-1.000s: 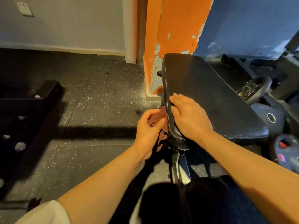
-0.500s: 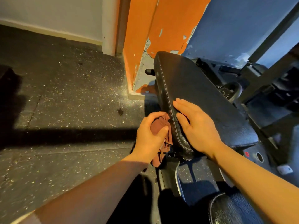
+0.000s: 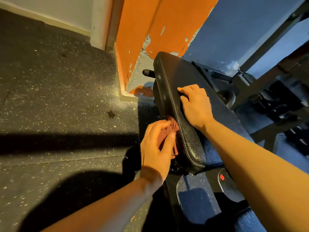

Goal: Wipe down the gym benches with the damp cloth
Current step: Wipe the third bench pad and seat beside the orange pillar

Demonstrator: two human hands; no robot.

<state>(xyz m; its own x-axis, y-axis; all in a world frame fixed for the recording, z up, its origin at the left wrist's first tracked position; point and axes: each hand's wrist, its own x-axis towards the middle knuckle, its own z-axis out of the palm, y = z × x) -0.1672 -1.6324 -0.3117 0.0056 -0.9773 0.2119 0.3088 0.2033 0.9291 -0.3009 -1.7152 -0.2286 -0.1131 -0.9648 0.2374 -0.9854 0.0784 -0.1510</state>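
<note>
A black padded bench back (image 3: 180, 71) slopes up toward the wall in the middle of the head view. My left hand (image 3: 157, 144) grips a bunched reddish-brown cloth (image 3: 172, 127) against the pad's left side edge, near its lower end. The cloth is mostly hidden behind my fingers. My right hand (image 3: 194, 104) rests palm-down on top of the pad, fingers bent and pointing toward the left seam. A second dark pad (image 3: 260, 220) shows at the bottom right, under my right forearm.
An orange pillar with peeling paint (image 3: 150, 39) stands right behind the bench, next to a blue wall (image 3: 234, 30). Black machine frame and weight plates (image 3: 275, 101) crowd the right side. Speckled rubber floor (image 3: 58, 97) spreads to the left.
My right hand has slid farther up the pad and its fingers have curled. My left hand with the cloth stays at the pad's lower left edge. The view has shifted closer.
</note>
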